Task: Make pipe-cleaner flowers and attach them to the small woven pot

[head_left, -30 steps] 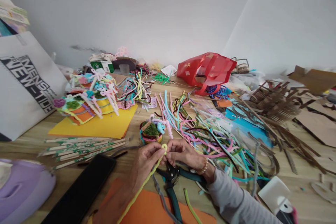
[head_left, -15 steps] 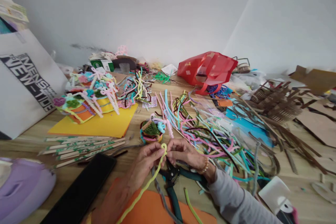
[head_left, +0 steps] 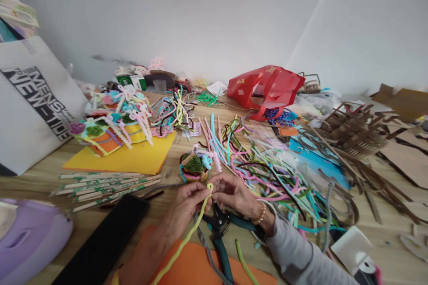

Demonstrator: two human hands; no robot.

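My left hand (head_left: 185,207) and my right hand (head_left: 234,196) meet over the wooden table, both pinching a yellow-green pipe cleaner (head_left: 187,238). Its top end is curled into a small loop (head_left: 209,186) between my fingertips. The rest of it trails down toward me over an orange sheet (head_left: 197,267). Just beyond my fingers sits a small round pipe-cleaner craft (head_left: 195,165) in green, blue and pink. Dark green pliers (head_left: 220,231) lie on the table under my right wrist.
A heap of loose coloured pipe cleaners (head_left: 267,173) spreads right of my hands. A decorated craft (head_left: 113,122) rests on yellow paper (head_left: 133,158) at left. Wrapped sticks (head_left: 107,185), a black case (head_left: 107,240), a purple bag (head_left: 30,236), a red bag (head_left: 267,87) and cardboard strips (head_left: 354,133) surround them.
My hands have stayed together on the pipe cleaner, with the loop shifting only slightly. The view has drifted a little.
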